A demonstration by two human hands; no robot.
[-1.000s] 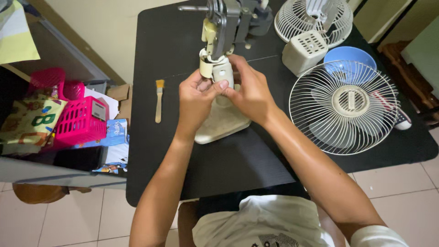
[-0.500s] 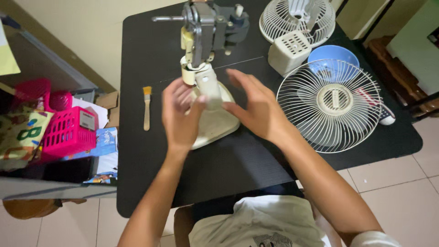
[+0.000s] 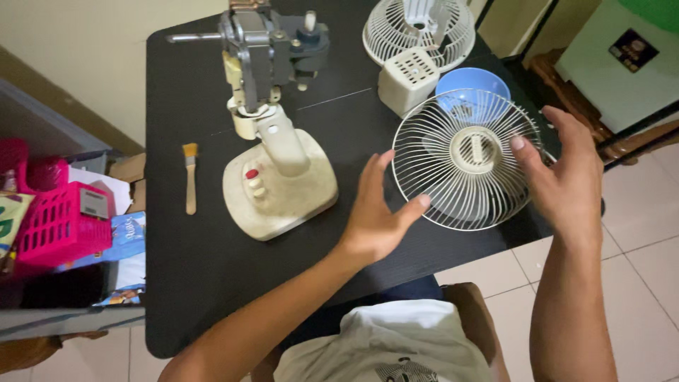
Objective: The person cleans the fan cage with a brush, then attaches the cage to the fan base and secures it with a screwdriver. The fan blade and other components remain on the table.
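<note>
A: Where does the front fan guard [image 3: 463,159] lie?
B: Flat on the black table [image 3: 198,269], right of the bare fan stand [image 3: 279,180], beside the blue bowl [image 3: 472,85].
A: And the hands?
B: Left hand [image 3: 378,212] and right hand [image 3: 562,173] flank its rim, palms inward, fingers spread wide, gripping nothing; fingertip contact is probable but unclear.

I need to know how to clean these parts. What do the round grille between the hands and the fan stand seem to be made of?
Round grille: thin wire ribs, probably metal with a cream-white coating, slightly glossy.
Fan stand: looks like moulded plastic, cream and yellowed, matt, with rounded edges. The motor above it shows bare grey metal.
</note>
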